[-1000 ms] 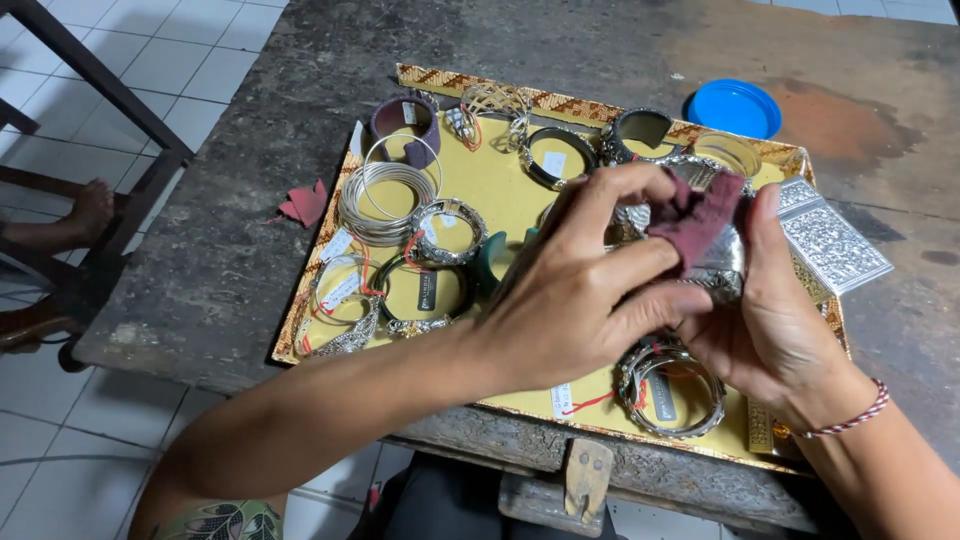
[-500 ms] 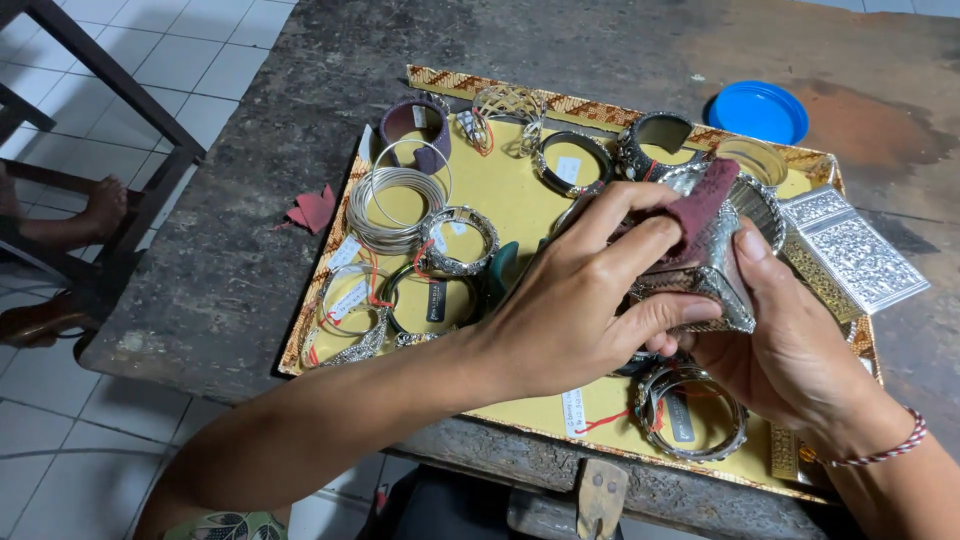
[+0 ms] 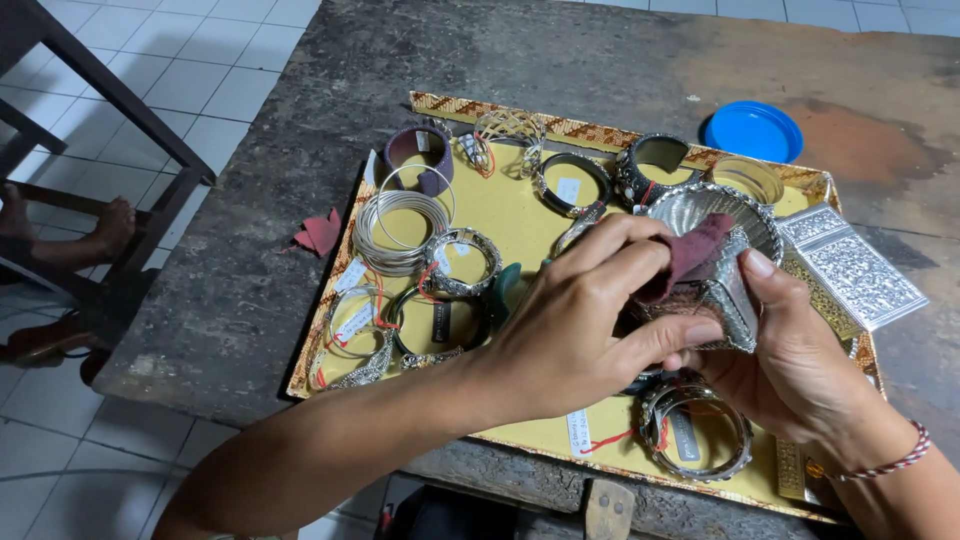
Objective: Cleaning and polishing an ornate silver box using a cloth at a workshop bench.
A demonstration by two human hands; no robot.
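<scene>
My right hand holds an embossed silver bowl from below, tilted with its mouth showing. My left hand pinches a dark red cloth and presses it against the bowl's rim and side. Both hands hover over a yellow display tray with a patterned gold edge. On the tray lie several silver bangles and bracelets, some with small paper tags on red strings. One wide bracelet lies just under my right wrist.
The tray rests on a dark, worn stone table. A blue round lid sits beyond the tray. An embossed silver box lid lies at the tray's right. A red scrap lies left of it. Someone's bare foot rests on a chair rung at left.
The bowl has tipped so its open mouth now faces up, and my left hand has moved the red cloth over the rim. The view has shifted slightly.
</scene>
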